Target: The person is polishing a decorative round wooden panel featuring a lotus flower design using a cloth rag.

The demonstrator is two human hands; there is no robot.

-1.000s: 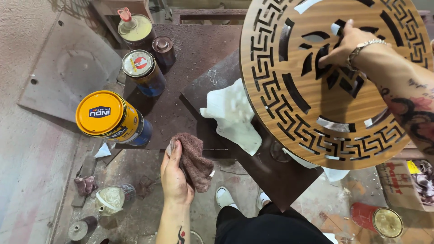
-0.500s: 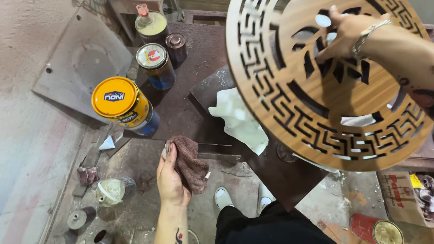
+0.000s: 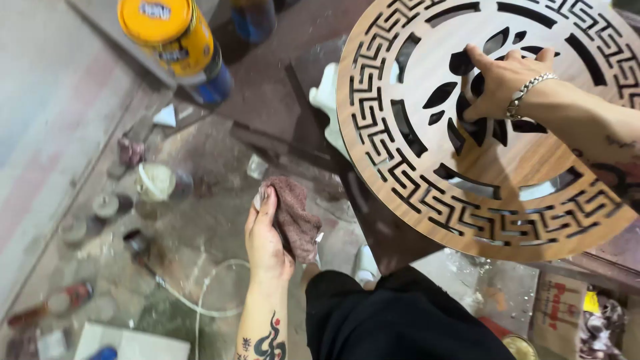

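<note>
A large round wooden panel (image 3: 413, 167) with cut-out key patterns and leaf shapes lies over a dark worktable (image 3: 300, 87). My right hand (image 3: 500, 83) rests on its middle, fingers hooked into the leaf cut-outs, a metal bracelet on the wrist. My left hand (image 3: 265, 240) is lower, off the table's edge, closed around a crumpled brown rag (image 3: 293, 217). A white cloth (image 3: 325, 100) sticks out from under the panel's left rim.
A yellow-lidded paint can (image 3: 170, 37) and a blue can (image 3: 252, 17) stand at the top. Small jars, lids and a white hose (image 3: 193, 303) litter the stained floor at left. Cardboard boxes (image 3: 557, 307) sit lower right.
The view has tilted down toward the floor. My right hand shifted to the panel's centre cut-outs. My left hand keeps the rag, now lower in view.
</note>
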